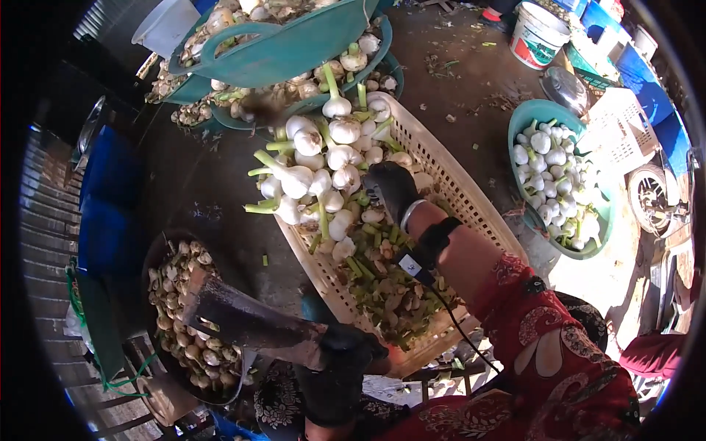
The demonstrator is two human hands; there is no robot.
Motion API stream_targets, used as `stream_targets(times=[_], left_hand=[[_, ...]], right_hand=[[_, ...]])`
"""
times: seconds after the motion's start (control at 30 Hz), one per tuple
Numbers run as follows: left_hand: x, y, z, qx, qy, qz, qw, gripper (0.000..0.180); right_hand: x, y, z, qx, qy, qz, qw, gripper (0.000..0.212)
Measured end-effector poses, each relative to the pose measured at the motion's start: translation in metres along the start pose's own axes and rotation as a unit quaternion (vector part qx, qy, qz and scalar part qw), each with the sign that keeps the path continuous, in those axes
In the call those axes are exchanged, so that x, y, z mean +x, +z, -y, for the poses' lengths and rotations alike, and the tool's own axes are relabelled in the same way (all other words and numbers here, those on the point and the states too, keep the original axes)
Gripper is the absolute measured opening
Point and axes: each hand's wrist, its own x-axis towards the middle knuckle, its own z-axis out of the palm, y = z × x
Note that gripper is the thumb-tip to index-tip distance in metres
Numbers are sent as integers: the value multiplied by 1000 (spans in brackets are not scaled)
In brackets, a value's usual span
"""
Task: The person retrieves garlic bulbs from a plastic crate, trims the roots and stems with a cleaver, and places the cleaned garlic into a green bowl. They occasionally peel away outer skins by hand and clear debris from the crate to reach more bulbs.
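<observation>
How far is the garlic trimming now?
Done: cut stems and roots litter the crate; a dark basin holds trimmed pieces. In hand: the left hand holds a cleaver; the right hand reaches into the untrimmed garlic. Left: that stemmed pile.

Both hands [390,187] wear matt black cloth gloves, the cleaver [243,316] is dull, stained metal, and the crate [471,198] is cream latticed plastic (smooth-skinned garlic [323,162] inside).
</observation>
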Motion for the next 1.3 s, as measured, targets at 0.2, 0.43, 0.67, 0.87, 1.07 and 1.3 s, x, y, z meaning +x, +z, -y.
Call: stream_targets(times=[0.2,0.43,0.67,0.87,1.07,1.3], left_hand=[[4,-3,-5,13,-13,-27,999,20],[-3,3,-8,34,-80,8,996,19],[-13,0,11,-20,-20,73,997,19],[-19,6,26,46,34,161,985,16],[-40,13,16,308,200,219,904,14],[-79,20,-7,533,448,223,682,29]], right_hand=[[4,83,54,28,303,-59,951,44],[-10,18,26,143,206,-93,963,54],[-107,-72,137,-116,72,-155,979,55],[-190,-98,226,303,99,-37,947,48],[-251,-86,256,294,45,11,955,56],[-286,-81,265,-220,-253,59,940,63]])
